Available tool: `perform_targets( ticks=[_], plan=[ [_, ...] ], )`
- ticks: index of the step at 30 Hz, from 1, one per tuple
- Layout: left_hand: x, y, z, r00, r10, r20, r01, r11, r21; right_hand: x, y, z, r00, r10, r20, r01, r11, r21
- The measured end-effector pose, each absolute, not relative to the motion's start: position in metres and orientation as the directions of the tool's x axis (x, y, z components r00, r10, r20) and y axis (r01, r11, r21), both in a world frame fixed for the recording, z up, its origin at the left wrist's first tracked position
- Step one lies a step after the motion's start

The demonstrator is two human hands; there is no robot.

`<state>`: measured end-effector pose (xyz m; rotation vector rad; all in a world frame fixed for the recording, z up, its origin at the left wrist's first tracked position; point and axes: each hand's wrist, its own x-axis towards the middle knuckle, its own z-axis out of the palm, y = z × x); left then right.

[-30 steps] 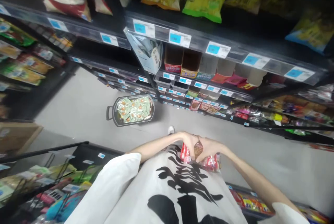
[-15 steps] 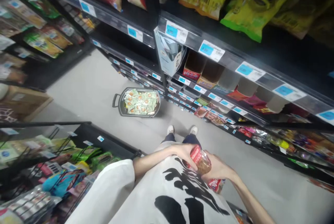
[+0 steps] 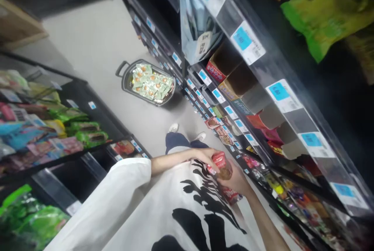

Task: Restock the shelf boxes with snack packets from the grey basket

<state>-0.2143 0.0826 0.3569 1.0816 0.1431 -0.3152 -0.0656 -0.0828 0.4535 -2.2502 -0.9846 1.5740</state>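
In front of my shirt, a red snack packet [image 3: 219, 160] with a brown picture or window is held between both hands. My left hand [image 3: 204, 158] comes from the left with its fingers bent against the packet's left side. My right hand [image 3: 236, 179] wraps round it from the right. More red-and-white packaging [image 3: 232, 195] shows below my right hand; whether it belongs to the same packet or a second one I cannot tell. Ahead on the floor stands a dark shopping basket [image 3: 124, 83] with a handle, filled with small pale green packets [image 3: 152, 83].
A tall shelf with price labels [image 3: 282, 94] runs along the right, holding open cardboard boxes [image 3: 216, 69] and a yellow-green bag [image 3: 327, 17]. At left, another shelf carries green snack bags [image 3: 89, 132]. Grey floor [image 3: 96, 44] lies between them.
The view has turned, so the shelves slant more steeply and the basket appears higher and slightly left. My feet have shifted left in view. Both hands still hold the red packet at my front.
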Motion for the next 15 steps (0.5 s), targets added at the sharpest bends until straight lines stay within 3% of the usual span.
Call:
perform_targets(
  ticks=[3,7,9,13,15],
  plan=[
    [-0.187,0.06,0.322,0.946,-0.048,-0.322,0.282,0.613,0.738,-0.032,-0.08,0.433,0.267,0.612,-0.744,0.568,-0.724,-0.392],
    [-0.167,0.04,0.263,0.855,0.2,-0.479,0.212,0.708,0.674,-0.003,-0.054,0.39,0.372,0.526,-0.765,0.794,-0.607,-0.031],
    [-0.166,0.035,0.23,0.756,0.293,-0.585,0.108,0.826,0.553,0.003,-0.037,0.361,0.412,0.496,-0.764,0.846,-0.519,0.118],
    [-0.172,0.042,0.153,0.49,0.172,-0.854,-0.148,0.983,0.112,0.004,-0.009,0.296,0.425,0.489,-0.762,0.874,-0.441,0.204],
    [-0.17,0.054,0.111,0.397,0.079,-0.914,-0.199,0.98,-0.001,0.003,-0.001,0.268,0.435,0.493,-0.753,0.868,-0.452,0.205]
  ],
)
